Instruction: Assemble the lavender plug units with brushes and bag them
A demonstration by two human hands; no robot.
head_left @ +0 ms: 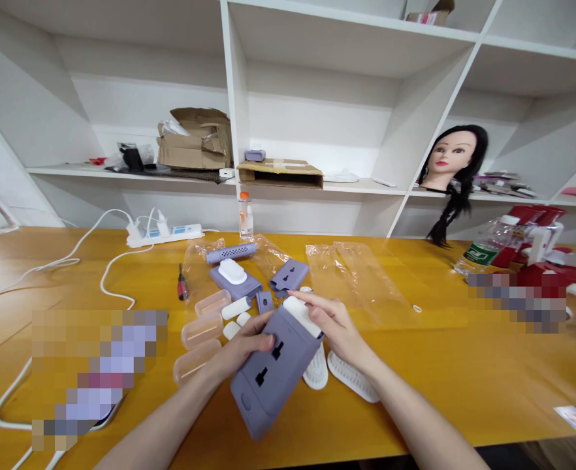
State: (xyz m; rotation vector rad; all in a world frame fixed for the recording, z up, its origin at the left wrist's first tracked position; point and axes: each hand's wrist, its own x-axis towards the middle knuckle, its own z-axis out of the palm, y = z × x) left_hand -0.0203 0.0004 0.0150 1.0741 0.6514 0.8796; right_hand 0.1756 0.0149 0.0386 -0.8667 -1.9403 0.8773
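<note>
Grasped in my left hand (246,341), the purple case (277,375) tilts above the near middle of the table (439,385); my thumb presses its face beside 2 dark slots (277,350), the fingers going out of sight behind. With my right hand (336,324) I touch the white block (298,312) at the case's far end; the thumb overlaps it, but I cannot tell whether those fingers pinch it or only rest there.

Judging by what shows, the work is partway: the block sits in the case's end yet juts out, not flush, and I cannot tell whether it is going in or coming out.

Other parts lie separate beyond my hands: a slotted panel (292,274), a perforated tube (232,252), and a purple box (230,284) with a white oval (232,271) on top. To the left, 3 clear trays (202,330) lie near small white caps (236,308); under my right wrist are 2 ribbed plates (316,373). Farther left, a screwdriver (181,287) lies unused.
</note>
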